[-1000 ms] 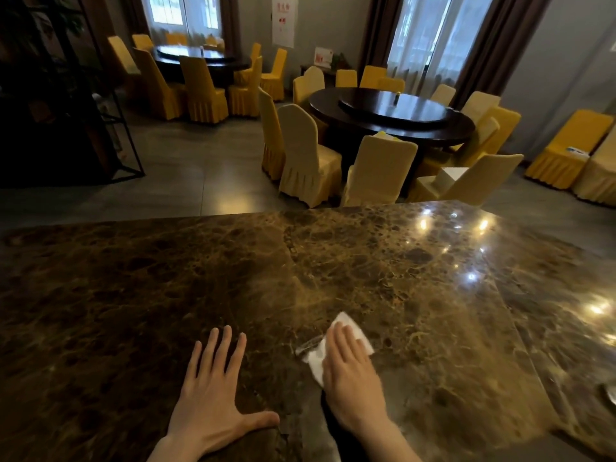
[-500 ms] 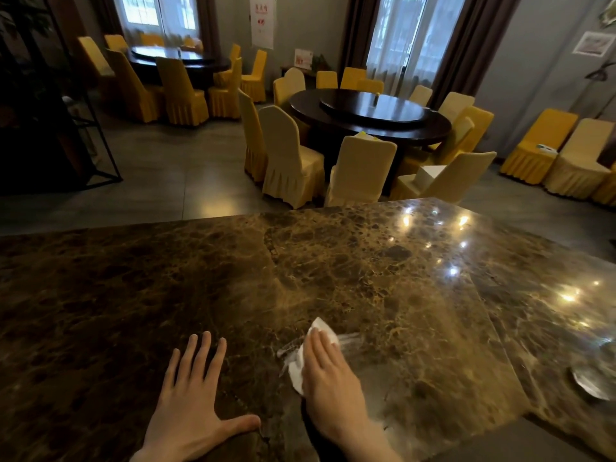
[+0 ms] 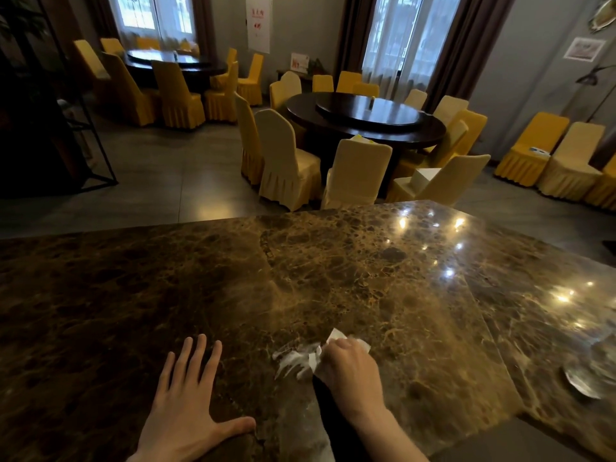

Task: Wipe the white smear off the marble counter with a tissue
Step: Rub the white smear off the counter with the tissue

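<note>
A brown marble counter (image 3: 366,278) fills the lower half of the view. A white smear (image 3: 291,360) streaks the marble near the front edge. My right hand (image 3: 350,371) is curled over a crumpled white tissue (image 3: 335,338), pressing it on the counter at the smear's right end. Bits of tissue stick out past the knuckles and to the left of the hand. My left hand (image 3: 190,405) lies flat on the marble to the left, fingers spread, holding nothing.
A shiny flat object (image 3: 581,383) lies near the counter's right edge. Beyond the counter stand two round dark dining tables (image 3: 366,118) ringed by yellow and cream covered chairs (image 3: 286,161). A black metal rack (image 3: 83,135) stands at far left.
My right hand has gone from flat on the tissue to curled around it, bunching it up. More of the white smear now shows to the left of the hand. My left hand stays flat.
</note>
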`<state>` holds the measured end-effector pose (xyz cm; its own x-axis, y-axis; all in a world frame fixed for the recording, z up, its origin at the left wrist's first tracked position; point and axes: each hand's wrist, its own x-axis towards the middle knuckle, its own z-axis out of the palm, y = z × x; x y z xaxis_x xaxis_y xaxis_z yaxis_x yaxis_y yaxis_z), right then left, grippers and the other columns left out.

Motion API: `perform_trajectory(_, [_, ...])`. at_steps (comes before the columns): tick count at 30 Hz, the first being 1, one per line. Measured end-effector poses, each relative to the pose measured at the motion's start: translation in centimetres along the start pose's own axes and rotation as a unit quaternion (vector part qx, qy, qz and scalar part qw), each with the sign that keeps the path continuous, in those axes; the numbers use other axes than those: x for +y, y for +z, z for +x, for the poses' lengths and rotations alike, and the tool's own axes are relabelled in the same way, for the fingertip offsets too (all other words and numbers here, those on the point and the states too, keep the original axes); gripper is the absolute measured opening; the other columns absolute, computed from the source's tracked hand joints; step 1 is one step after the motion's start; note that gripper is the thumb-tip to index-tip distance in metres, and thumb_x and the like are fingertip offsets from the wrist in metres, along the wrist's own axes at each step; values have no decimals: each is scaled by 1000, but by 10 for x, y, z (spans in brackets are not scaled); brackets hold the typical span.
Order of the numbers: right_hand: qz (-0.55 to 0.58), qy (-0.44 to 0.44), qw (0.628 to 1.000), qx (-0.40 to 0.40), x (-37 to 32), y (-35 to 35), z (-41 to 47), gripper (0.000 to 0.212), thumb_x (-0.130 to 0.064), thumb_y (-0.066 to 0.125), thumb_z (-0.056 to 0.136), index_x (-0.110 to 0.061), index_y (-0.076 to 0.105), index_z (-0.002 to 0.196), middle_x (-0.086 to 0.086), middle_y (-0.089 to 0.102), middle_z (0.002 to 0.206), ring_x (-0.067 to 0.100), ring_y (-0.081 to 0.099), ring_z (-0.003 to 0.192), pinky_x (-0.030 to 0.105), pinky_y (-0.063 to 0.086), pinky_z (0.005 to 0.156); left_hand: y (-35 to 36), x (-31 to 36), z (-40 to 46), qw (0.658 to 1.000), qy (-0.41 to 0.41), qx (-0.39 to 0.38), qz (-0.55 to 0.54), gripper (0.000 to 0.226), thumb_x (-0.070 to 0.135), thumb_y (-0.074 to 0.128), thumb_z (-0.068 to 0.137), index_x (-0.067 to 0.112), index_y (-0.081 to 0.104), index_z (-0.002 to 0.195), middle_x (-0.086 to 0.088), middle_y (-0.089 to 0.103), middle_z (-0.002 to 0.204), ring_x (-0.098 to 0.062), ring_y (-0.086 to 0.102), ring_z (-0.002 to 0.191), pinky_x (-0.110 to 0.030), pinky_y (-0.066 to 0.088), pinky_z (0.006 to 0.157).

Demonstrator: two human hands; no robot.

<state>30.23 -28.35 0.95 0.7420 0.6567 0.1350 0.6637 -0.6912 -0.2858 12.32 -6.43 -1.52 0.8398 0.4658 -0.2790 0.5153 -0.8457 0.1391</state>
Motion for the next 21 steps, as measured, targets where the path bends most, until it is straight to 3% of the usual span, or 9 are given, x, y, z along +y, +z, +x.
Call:
perform_trajectory(3, [111, 126, 983, 76, 21, -18, 10, 12, -13, 62, 89, -18, 70, 82, -4, 70, 79, 17, 62, 73, 35, 48, 62, 1, 1, 0, 1000, -1, 4, -4, 154, 121, 12, 42, 23, -39, 150, -3, -46, 161, -23, -44, 148, -50, -25, 125])
perform_trajectory(5, [180, 194, 954, 141, 37, -32, 19, 12, -8, 65, 89, -18, 68, 85, -2, 70, 79, 15, 63, 70, 33, 49, 62, 2, 1, 0, 1000, -2, 6, -6, 154, 121, 12, 42, 23, -38, 150, -3, -46, 161, -23, -44, 148, -49, -25, 124])
perform_trajectory(8, [171, 233, 936, 201, 55, -40, 30, 15, -3, 68, 86, -17, 65, 83, 0, 67, 80, 17, 60, 72, 31, 45, 64, 3, 0, -1, 1000, -1, 7, -3, 153, 120, 13, 44, 24, -38, 151, -2, -46, 161, -23, -44, 148, -49, -27, 124])
perform_trajectory(12, [122, 150, 969, 152, 45, -23, 27, 15, 0, 68, 84, -14, 73, 86, 1, 67, 85, 20, 62, 76, 31, 47, 65, 3, 0, -1, 1000, 1, 20, -19, 153, 120, 17, 45, 25, -35, 152, -1, -43, 162, -22, -43, 149, -46, -29, 122])
perform_trajectory(16, [48, 35, 997, 41, 31, 1, 12, 35, -2, 68, 83, -22, 74, 110, -4, 72, 103, 20, 62, 100, 28, 48, 75, 2, -1, -2, 999, 10, 39, -32, 152, 120, 22, 47, 25, -30, 154, 1, -39, 164, -21, -41, 150, -41, -35, 117])
perform_trajectory(21, [20, -20, 999, 35, 44, -2, -2, 39, -6, 75, 81, -24, 75, 115, -9, 72, 122, 17, 62, 118, 35, 60, 82, 4, -2, 0, 999, 7, 37, -37, 152, 120, 21, 47, 25, -33, 153, 2, -42, 163, -19, -43, 148, -45, -30, 121])
